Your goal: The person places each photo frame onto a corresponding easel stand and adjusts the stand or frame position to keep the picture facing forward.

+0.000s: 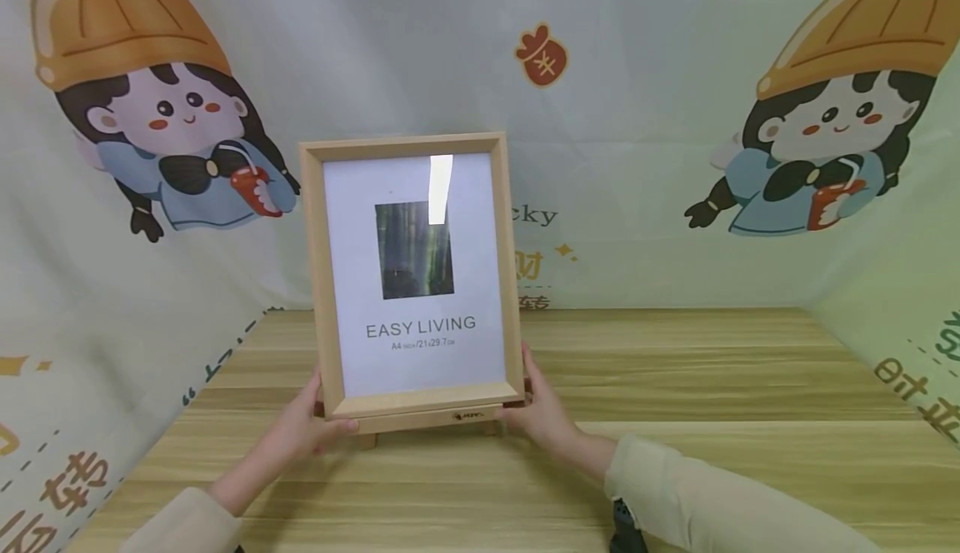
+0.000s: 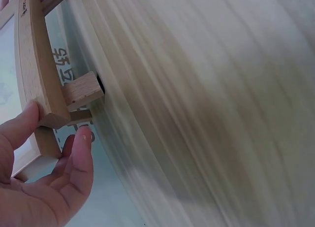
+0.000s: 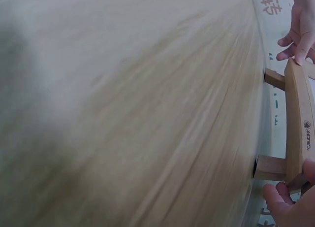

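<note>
A light wooden picture frame (image 1: 512, 286) stands upright, leaning slightly, on the ledge of a small tabletop easel (image 1: 420, 422). Behind its glossy front is a white sheet with a dark green picture and the words EASY LIVING. At the lower left corner my left hand (image 1: 311, 421) grips the easel's ledge, thumb in front and fingers bent behind. My right hand (image 1: 543, 413) holds the ledge's other end, its thumb by the printed logo and its fingers at the frame's side. In the left wrist view, an easel leg (image 2: 82, 91) reaches down to the wooden table. Most of the easel is hidden.
The wood-grain table (image 1: 675, 386) spreads around the easel. Behind it hangs a pale cloth backdrop (image 1: 622, 120) printed with cartoon figures and lettering, which also runs along both sides. A dark strap (image 1: 626, 528) shows under the right sleeve.
</note>
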Demonstrator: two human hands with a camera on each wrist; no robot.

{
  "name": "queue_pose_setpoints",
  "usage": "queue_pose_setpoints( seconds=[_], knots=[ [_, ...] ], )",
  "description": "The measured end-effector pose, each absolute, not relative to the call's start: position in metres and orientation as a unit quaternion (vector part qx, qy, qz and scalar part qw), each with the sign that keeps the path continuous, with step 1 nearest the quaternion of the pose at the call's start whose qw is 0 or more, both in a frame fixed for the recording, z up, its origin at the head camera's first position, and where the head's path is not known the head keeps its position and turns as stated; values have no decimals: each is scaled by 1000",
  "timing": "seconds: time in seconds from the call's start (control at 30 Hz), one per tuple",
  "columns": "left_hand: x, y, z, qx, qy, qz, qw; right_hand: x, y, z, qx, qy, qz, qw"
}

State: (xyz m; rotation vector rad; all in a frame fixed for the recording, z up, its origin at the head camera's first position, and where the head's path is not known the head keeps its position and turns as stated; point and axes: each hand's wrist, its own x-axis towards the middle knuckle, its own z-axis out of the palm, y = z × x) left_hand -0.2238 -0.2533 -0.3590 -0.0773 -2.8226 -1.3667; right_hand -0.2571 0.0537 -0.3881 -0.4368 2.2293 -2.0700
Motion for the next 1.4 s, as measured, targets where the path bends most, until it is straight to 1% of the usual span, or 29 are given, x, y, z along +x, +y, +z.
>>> queue_pose_setpoints(
  seconds=[0.17,0.43,1.4],
  knots=[
    [-223,-251,-359,-13,-897,-443,-4,-256,51,-389,-146,730,-667,23],
    [-225,-247,-358,8,-883,-469,-20,-258,52,-391,-156,729,-666,21],
    [-228,-236,-359,-7,-884,-467,-8,-258,62,-390,-145,742,-654,28]
  ],
)
